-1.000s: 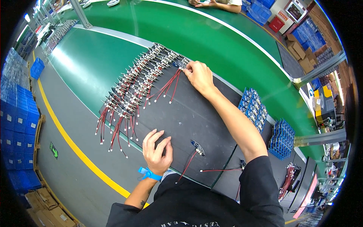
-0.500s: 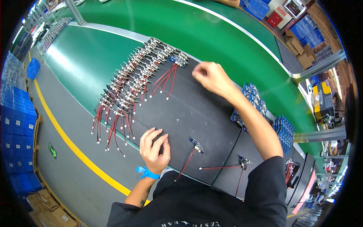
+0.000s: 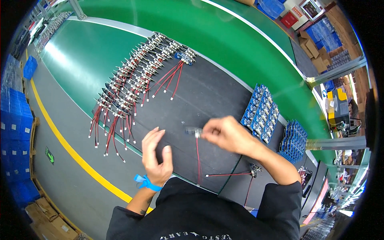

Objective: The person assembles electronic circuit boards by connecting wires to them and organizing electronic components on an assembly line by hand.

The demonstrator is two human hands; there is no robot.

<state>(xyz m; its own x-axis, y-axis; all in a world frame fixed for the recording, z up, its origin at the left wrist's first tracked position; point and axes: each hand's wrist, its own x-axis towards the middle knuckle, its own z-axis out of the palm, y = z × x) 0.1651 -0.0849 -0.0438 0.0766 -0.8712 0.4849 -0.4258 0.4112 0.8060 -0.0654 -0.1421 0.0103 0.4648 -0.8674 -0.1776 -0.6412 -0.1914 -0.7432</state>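
My right hand (image 3: 230,136) pinches the edge of a small circuit board (image 3: 193,131), smeared by motion, over the dark mat (image 3: 216,100). A thin red wire trails from this board toward me. To its left my left hand (image 3: 157,156) is open, thumb apart from the fingers, holding nothing. Another small board (image 3: 255,170) with red-and-black wires lies on the mat nearer my right arm. Farther off, long rows of wired boards (image 3: 134,72) stand packed on edge, their wires hanging toward me. At the end of these rows lies a blue board (image 3: 186,58) with several red wires.
Blue panels of boards (image 3: 260,114) lie on the right of the mat, with a stack of blue boards (image 3: 294,140) beyond. Metal posts (image 3: 336,144) rise along the right. Blue bins (image 3: 16,132) are stacked at the left, past a yellow floor line (image 3: 72,150).
My right hand has come back from the far rows and picked up the small wired board from the mat. My left hand has opened wider and shifted slightly left.
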